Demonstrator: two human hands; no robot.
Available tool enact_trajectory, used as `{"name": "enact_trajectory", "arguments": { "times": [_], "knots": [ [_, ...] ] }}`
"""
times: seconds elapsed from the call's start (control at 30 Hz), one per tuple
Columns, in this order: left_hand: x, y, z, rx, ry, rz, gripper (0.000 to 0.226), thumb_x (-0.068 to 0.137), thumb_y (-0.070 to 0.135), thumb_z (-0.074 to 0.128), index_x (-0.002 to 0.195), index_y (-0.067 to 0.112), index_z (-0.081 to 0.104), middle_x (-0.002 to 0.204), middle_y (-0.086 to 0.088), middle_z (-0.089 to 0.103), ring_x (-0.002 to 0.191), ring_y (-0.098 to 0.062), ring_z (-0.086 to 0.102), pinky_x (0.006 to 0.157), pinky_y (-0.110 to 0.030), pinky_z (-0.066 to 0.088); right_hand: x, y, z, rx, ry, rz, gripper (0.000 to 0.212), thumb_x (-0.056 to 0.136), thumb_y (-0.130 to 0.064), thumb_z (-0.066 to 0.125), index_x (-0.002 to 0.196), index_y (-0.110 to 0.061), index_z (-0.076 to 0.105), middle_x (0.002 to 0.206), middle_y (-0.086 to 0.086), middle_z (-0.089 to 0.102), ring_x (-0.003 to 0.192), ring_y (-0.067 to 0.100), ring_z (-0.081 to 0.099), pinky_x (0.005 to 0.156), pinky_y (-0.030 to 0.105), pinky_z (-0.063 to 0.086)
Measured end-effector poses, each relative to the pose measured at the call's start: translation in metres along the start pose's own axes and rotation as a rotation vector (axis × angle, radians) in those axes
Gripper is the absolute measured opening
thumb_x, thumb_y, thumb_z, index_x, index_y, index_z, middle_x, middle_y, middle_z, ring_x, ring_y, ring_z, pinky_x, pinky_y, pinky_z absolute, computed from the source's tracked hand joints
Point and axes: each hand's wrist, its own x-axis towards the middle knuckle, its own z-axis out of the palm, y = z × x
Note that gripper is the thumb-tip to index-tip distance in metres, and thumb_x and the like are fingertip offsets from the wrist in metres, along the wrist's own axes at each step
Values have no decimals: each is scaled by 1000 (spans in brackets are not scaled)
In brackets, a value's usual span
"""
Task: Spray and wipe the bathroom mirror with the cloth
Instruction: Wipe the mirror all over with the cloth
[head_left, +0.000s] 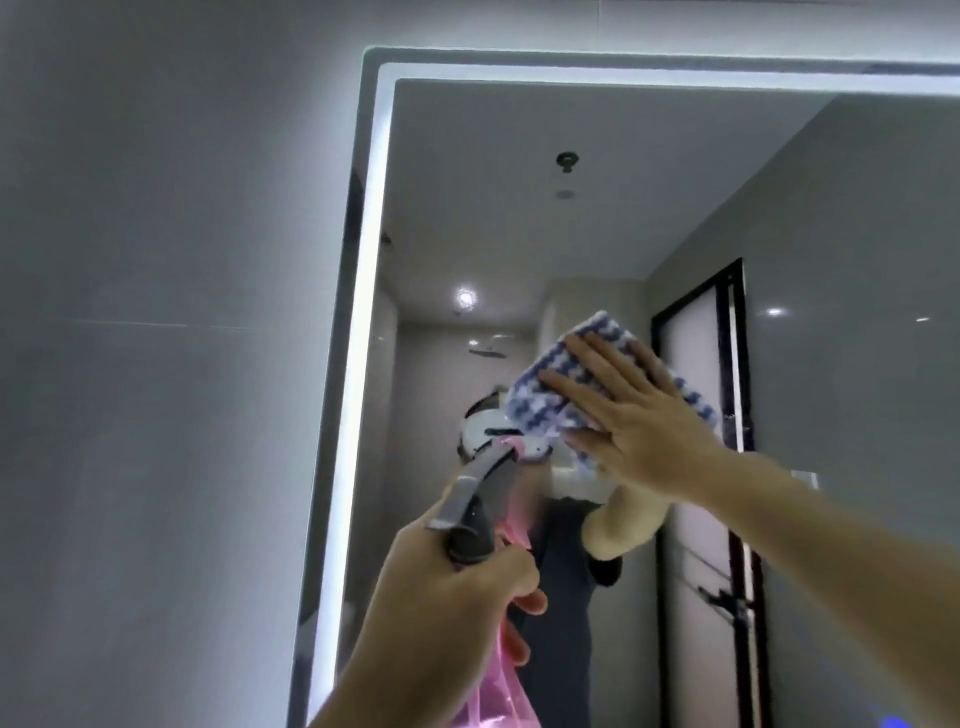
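On mirror (571, 208) glass, well below top-left corner: our right hand (639, 415), fingers straight, presses cloth (550, 384) flat. Left hand (447, 587) grips spray bottle (478, 499). We should spread palm pressure evenly, overlap strokes toward left edge, hold bottle clear.

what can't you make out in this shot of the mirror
Head view:
Spray bottle: pink body cut off by the bottom edge, partly behind the left hand; fill level unknown.
Cloth: middle hidden under the right hand.
Mirror: right and lower parts cut off by the edges; streaks or spray too blurred to tell.
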Motion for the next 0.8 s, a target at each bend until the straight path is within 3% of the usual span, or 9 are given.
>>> {"name": "enact_trajectory", "arguments": {
  "times": [0.07, 0.13, 0.3, 0.47, 0.5, 0.6, 0.67, 0.73, 0.8],
  "knots": [
    [-4, 0, 8, 25, -16, 21, 15, 75, -5, 59, 80, 9, 61, 66, -27, 65, 40, -10, 60, 39, -22, 49, -4, 13, -2, 41, 87, 281, 59, 90, -51, 22, 144, -28, 20, 154, 12, 18, 143, 29, 11, 116, 48, 5],
    [-8, 2, 16, 41, -10, 39, 12, 76, -3, 60, 79, 8, 60, 65, -24, 66, 40, -11, 60, 39, -22, 49, -19, 2, 7, 38, 165, 421, 58, 91, -46, 29, 144, -21, 29, 151, 19, 25, 141, 34, 18, 114, 52, 10],
    [-14, -1, 46, 101, -22, 23, 6, 75, -2, 60, 73, 4, 61, 66, -21, 66, 40, -8, 59, 39, -22, 46, -76, 12, 12, 0, 18, 48, 56, 91, -48, 31, 143, -28, 27, 152, 12, 27, 141, 26, 18, 113, 48, 9],
    [-27, -11, 73, 144, -22, -37, 6, 77, 0, 59, 77, 6, 59, 65, -17, 67, 39, -9, 59, 38, -18, 44, -84, 10, 11, 96, 50, 473, 58, 93, -49, 30, 145, -30, 12, 156, 12, 6, 143, 25, -2, 114, 44, -10],
    [-30, -13, 79, 147, -20, -47, 6, 78, 0, 59, 80, 5, 59, 67, -17, 67, 39, -8, 59, 38, -17, 43, -91, -5, 15, 114, 40, 463, 59, 94, -48, 31, 145, -28, 12, 156, 13, 2, 142, 25, -5, 113, 44, -13],
    [-34, -15, 97, 177, -30, -67, 14, 79, 0, 58, 93, 0, 58, 69, -17, 66, 37, -6, 58, 36, -14, 41, -125, -32, 21, 133, -68, 197, 55, 93, -49, 25, 142, -31, 9, 152, 9, -3, 141, 28, -6, 114, 47, -12],
    [-38, -14, 105, 197, -29, -72, 12, 80, 1, 57, 91, 4, 58, 68, -15, 66, 38, -5, 58, 36, -14, 42, -140, -21, 18, 135, -120, 67, 52, 92, -50, 21, 139, -34, 9, 151, 5, -1, 141, 26, -4, 115, 45, -9],
    [-42, -12, 105, 205, -24, -71, 6, 79, 1, 58, 81, 6, 59, 67, -16, 67, 39, -6, 59, 37, -15, 43, -135, -6, 17, 127, -97, 109, 53, 92, -51, 22, 142, -35, 10, 154, 4, 1, 141, 21, -8, 114, 40, -13],
    [-47, -12, 105, 207, 11, -86, 8, 79, 2, 60, 78, 11, 60, 66, -17, 68, 40, -8, 61, 38, -17, 45, -130, -10, 20, 156, 0, 307, 55, 93, -47, 32, 144, -29, 22, 155, 11, 14, 142, 23, 0, 114, 43, -9]
  ]
}}
